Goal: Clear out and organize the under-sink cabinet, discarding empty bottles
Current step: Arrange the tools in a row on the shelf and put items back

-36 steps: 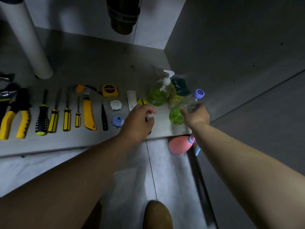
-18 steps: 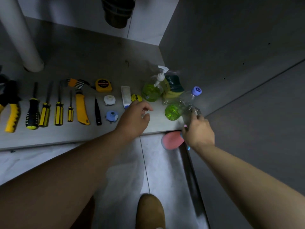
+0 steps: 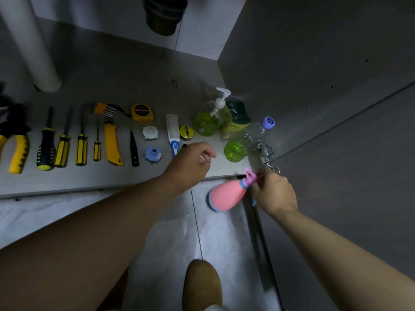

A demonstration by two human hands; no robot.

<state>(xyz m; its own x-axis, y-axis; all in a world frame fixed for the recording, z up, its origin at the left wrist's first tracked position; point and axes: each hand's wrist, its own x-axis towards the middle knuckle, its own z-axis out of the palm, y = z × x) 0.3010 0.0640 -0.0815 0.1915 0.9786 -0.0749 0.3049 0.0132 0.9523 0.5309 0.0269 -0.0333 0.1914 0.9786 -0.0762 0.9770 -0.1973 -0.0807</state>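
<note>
Right hand (image 3: 272, 191) fingers clamp pink spray bottle (image 3: 224, 195), nozzle hidden; left hand (image 3: 188, 162) fingers curled, hold unclear.

Dim, shadowy, wide-angle edge distortion

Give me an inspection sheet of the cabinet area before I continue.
Surface: cabinet floor, grey, a few dark specks.
Job's things: pink spray bottle tilted in front of the cabinet edge; green pump bottle upright near the side wall; clear bottle, purple cap, lying down, green at its base.
Clutter: pliers, screwdrivers, utility knife, tape measure in a row; sponge pack behind the bottles.
Hands: right hand grips the spray nozzle; left hand curled over the cabinet front, contents unclear.
Cables: nothing seen.
Surroundings: white pipe, dark drain trap; brown shoe on floor tiles.
</note>
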